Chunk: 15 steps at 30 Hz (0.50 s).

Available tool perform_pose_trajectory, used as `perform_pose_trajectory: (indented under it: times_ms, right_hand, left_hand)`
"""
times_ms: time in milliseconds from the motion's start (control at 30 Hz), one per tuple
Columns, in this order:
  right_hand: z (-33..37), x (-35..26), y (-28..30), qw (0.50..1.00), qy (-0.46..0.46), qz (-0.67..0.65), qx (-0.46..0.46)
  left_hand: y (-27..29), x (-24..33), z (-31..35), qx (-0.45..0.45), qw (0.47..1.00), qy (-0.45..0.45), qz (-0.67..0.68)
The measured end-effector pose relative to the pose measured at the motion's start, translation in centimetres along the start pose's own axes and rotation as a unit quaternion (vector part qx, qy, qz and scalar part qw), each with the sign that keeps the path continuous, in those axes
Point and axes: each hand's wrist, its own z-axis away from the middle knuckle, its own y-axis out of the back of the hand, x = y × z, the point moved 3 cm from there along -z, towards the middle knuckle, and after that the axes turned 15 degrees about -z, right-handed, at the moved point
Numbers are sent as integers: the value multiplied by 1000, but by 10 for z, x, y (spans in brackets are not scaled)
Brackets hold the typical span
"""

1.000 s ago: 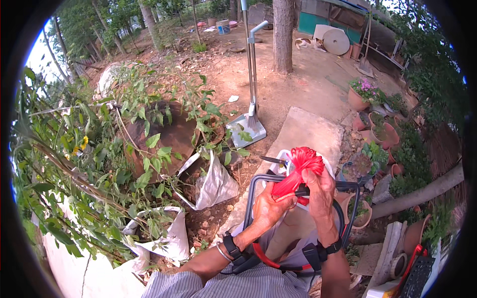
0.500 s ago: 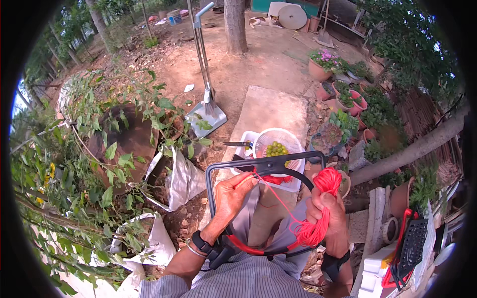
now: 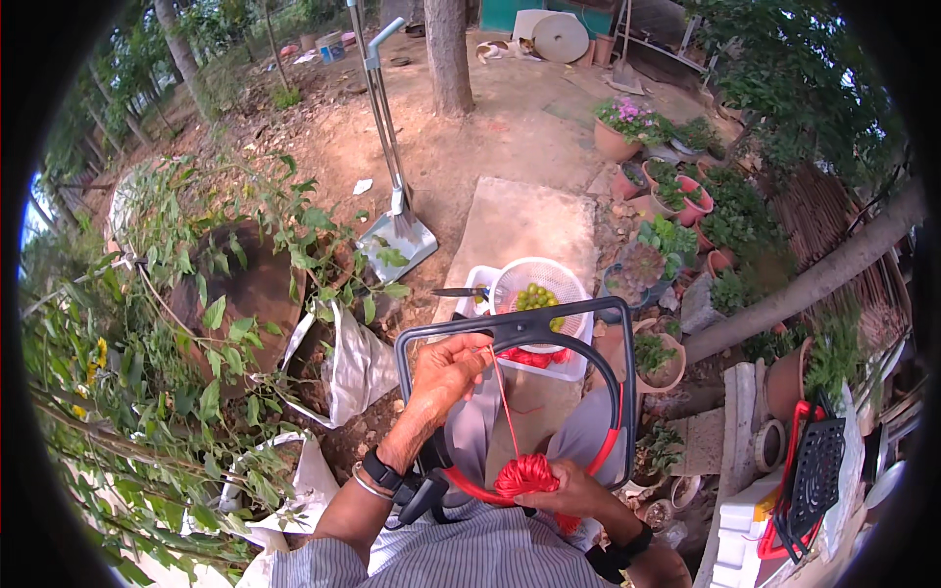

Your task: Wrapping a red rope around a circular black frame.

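Note:
Across my lap stands a black frame (image 3: pixel 534 323) with a round hoop (image 3: pixel 616 397) inside it, red along its lower part. My left hand (image 3: pixel 446 377) is closed at the hoop's upper left, pinching the end of a red cord (image 3: pixel 506 412) beside the black tube. From there the cord runs down, taut, to a red cord bundle (image 3: pixel 524 475). My right hand (image 3: pixel 580 490) grips that bundle low inside the hoop, near my shirt; its fingertips are partly hidden. Beyond the frame, more red cord (image 3: pixel 534 359) lies in a white tray (image 3: pixel 580 368).
A white basket (image 3: pixel 505 282) of green fruits (image 3: pixel 537 298) sits on the tray, with a knife (image 3: pixel 459 292) at its left. A long-handled dustpan (image 3: pixel 417 247) and brush stand farther left. Leafy plants (image 3: pixel 235 338) crowd my left; flowerpots (image 3: pixel 616 144) and a slanting trunk (image 3: pixel 814 279) line the right.
My right hand has carried the cord bundle down and left, from the frame's right side to low inside the hoop. The cord now hangs straighter. My left hand stays at the hoop.

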Motion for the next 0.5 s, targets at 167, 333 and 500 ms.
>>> perform_pose_trajectory:
  times_ms: [167,333,500]
  right_hand:
    - [-4,5,-4,1000,-10,-17,5]
    - [-2,4,1,995,59,-69,47]
    - [11,-7,15,995,-16,-51,86]
  left_hand:
    - [2,-1,-1,-27,996,33,74]
    - [1,-5,-7,2,996,46,81]
    - [0,-9,-10,19,995,68,67]
